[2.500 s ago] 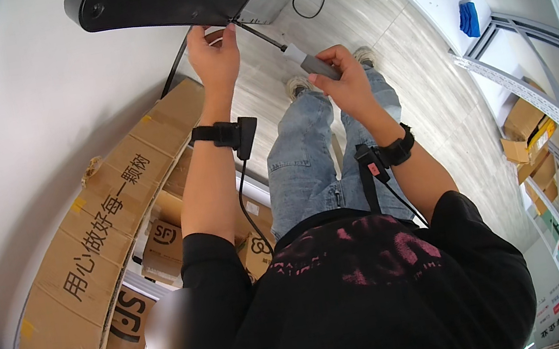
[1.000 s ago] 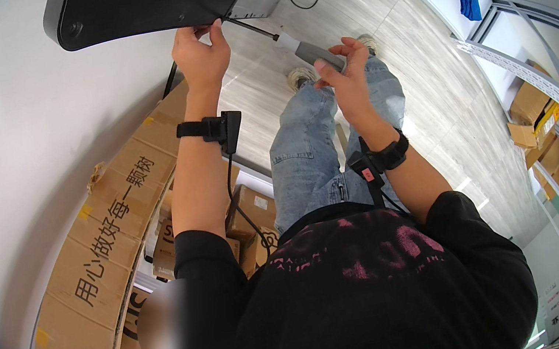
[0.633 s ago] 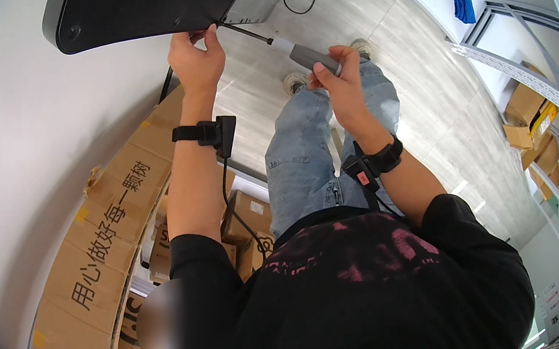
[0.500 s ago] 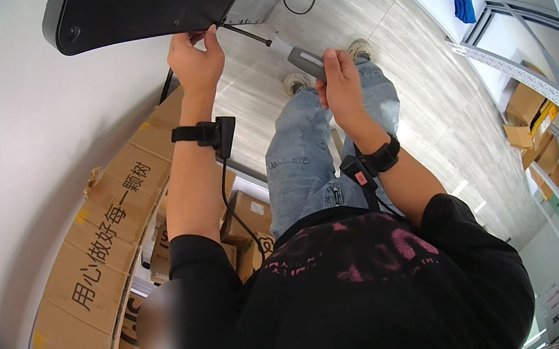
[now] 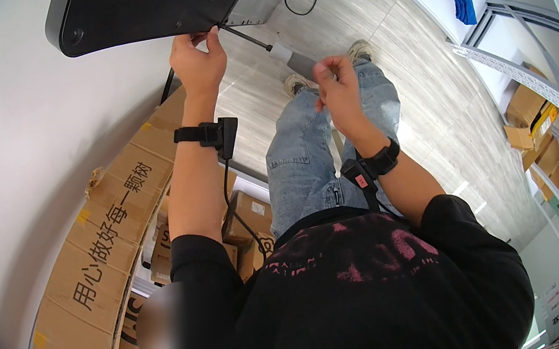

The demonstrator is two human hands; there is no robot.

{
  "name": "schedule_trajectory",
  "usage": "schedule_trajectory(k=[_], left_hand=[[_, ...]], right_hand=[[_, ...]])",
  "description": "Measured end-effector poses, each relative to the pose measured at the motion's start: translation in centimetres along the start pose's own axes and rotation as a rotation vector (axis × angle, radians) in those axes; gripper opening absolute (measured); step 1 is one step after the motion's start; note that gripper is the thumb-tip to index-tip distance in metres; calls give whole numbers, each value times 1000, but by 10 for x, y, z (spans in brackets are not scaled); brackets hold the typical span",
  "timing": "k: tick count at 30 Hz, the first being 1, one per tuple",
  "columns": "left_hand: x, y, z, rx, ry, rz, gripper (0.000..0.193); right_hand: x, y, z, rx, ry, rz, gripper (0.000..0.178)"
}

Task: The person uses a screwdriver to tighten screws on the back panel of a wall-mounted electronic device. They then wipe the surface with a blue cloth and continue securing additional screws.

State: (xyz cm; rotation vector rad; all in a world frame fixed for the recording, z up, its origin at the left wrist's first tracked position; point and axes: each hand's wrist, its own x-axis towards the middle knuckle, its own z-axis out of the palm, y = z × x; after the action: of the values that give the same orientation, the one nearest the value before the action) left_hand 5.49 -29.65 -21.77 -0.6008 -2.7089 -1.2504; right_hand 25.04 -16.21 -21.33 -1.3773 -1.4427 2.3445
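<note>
A grey screwdriver with a long dark shaft slants from the middle up to the underside edge of a black panel. My right hand has its curled fingers around the rear of the grey handle, which they partly hide. At the tip end of the shaft, my left hand pinches thumb and fingers together against the panel's lower edge. Whatever lies between those fingertips is too small to make out. Both wrists wear black straps with small boxes.
Flattened cardboard and several boxes stand at my left beside a white wall. A black cable lies on the pale floor ahead. White metal shelving with cartons runs along the right, and a blue cloth-like item lies near it.
My right hand's thumb and fingers have shifted and curled more at the handle's rear. The left hand and panel stay nearly in place.
</note>
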Motion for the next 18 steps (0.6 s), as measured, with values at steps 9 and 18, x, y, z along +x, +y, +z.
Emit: schedule_trajectory(k=[9, 18], left_hand=[[-1, 0, 1, -3, 22, 27, 19], [0, -3, 2, 4, 6, 31, 21]], right_hand=[[5, 8, 4, 18, 30, -25, 40], [2, 5, 2, -54, -39, 35, 41]])
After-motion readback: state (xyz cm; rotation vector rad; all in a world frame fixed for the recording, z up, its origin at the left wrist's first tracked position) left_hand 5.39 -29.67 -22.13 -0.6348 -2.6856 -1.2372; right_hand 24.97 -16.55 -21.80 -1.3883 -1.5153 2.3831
